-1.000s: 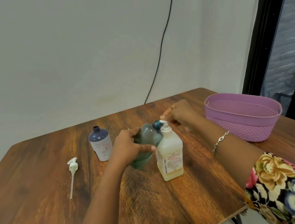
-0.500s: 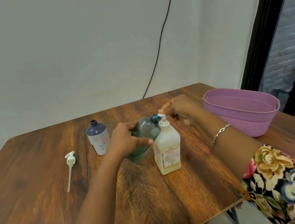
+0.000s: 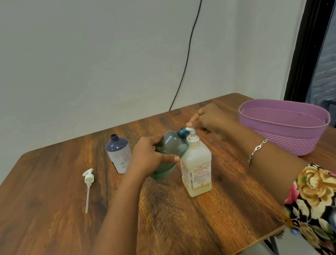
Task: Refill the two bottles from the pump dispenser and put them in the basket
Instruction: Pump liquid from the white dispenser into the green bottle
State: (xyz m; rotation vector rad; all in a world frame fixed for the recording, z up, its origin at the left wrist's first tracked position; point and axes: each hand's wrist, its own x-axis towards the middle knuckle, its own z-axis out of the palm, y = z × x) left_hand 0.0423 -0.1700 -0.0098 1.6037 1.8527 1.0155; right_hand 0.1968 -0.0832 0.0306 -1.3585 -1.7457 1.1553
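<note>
My left hand [image 3: 149,158] grips a teal bottle [image 3: 170,155] and tilts it so its open neck sits under the white spout of the pump dispenser [image 3: 196,164]. The dispenser is a pale square bottle with a little yellowish liquid at the bottom, standing mid-table. My right hand [image 3: 209,121] rests on the pump head, fingers curled over it. A second bottle [image 3: 119,155], dark blue on top with a white label, stands uncapped to the left. The purple basket [image 3: 307,142] sits at the right with nothing visible inside.
A loose white pump head with its long tube [image 3: 88,184] lies on the wooden table [image 3: 46,220] at the left. A black cable [image 3: 190,44] runs down the wall behind. The table's front edge is close to my body.
The camera view has shifted slightly. My hands, the teal bottle and the dispenser keep the same pose, with the right hand staying on the pump head.
</note>
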